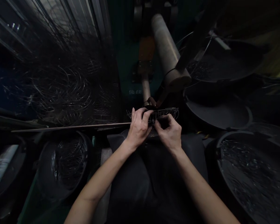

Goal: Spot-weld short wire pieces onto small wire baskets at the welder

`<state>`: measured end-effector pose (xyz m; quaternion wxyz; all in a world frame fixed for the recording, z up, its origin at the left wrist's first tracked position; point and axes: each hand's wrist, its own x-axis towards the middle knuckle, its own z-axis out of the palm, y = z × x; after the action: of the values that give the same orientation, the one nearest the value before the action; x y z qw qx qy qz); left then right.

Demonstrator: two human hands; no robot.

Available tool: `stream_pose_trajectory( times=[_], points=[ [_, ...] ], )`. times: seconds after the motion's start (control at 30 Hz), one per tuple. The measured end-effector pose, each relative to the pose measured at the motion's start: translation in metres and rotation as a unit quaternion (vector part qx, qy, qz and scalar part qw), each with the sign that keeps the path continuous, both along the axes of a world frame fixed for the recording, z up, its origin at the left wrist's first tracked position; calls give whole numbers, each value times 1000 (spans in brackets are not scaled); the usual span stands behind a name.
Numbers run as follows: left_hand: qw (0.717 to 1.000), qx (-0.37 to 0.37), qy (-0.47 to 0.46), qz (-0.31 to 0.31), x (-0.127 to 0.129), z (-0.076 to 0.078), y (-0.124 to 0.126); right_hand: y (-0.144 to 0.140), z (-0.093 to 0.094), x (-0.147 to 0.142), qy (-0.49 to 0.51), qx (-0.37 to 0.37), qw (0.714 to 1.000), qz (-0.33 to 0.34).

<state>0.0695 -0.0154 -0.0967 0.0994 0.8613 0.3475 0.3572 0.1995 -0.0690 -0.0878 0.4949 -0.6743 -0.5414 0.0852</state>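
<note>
Fingers [146, 114] of the left hand [138, 129] curl over the top of a small wire frame [164, 112], thumb underneath, closed on it. Right hand [169, 132] pinches the same wire frame from below at its middle, fingertips bent in tight and close beside the left ones. Frame is held level in the air above the person's dark lap [151, 174], just in front of a thick cardboard-coloured roller [166, 49] that slants up and away. Thin long rod [70, 127] runs from the left hand out toward the left. Tangle of loose wire rings [60, 90] piled beyond the rod on the left. Black round tub [65, 161] with wire rings in it sits low left of the lap. Another black tub [249, 174] with shiny wire bits at low right; shallow dark pans [220, 112] stacked above it. Scene dim, frame detail hard to read.
</note>
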Motion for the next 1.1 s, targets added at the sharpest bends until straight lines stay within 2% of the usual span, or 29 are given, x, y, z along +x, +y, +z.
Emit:
stream_pose_trajectory(
  times=[0.27, 0.4, 0.77, 1.1],
  points=[
    [1000, 10, -3, 4, 2, 4, 4, 4, 4, 0, 7, 8, 1000, 3],
    [1000, -1, -1, 6, 3, 3, 6, 6, 2, 1, 14, 8, 1000, 0],
    [999, 37, -9, 17, 6, -1, 5, 6, -2, 3, 33, 5, 999, -2],
    [1000, 25, -1, 14, 6, 0, 9, 8, -5, 5, 21, 19, 1000, -6]
  ],
)
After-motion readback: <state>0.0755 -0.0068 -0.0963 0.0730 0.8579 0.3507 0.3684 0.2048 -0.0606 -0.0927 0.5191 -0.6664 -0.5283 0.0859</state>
